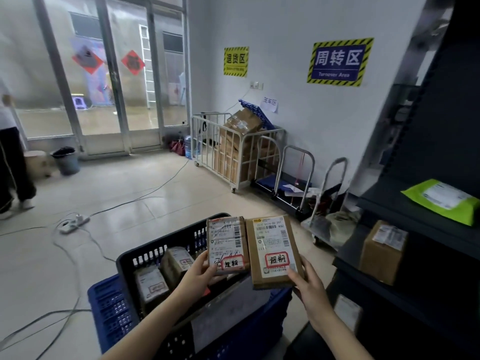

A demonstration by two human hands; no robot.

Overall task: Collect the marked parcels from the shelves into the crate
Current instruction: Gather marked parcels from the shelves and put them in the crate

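Observation:
My left hand (pixel 200 271) grips the lower edge of a small brown parcel (pixel 226 240) with a red-framed mark on its label. My right hand (pixel 305 280) holds a larger brown parcel (pixel 271 249) with the same kind of red-framed mark. Both parcels hang side by side above the dark plastic crate (pixel 145 255). The crate holds two marked cardboard parcels (pixel 152 284) and rests on a blue crate (pixel 111 305).
Dark shelves (pixel 415 203) on the right carry a green mailer (pixel 444 200), a cardboard box (pixel 383 252) and a white-labelled parcel lower down. Trolleys and a cage cart of boxes (pixel 233 152) stand by the wall. Cables and a power strip (pixel 74 222) lie on the floor. A person stands far left.

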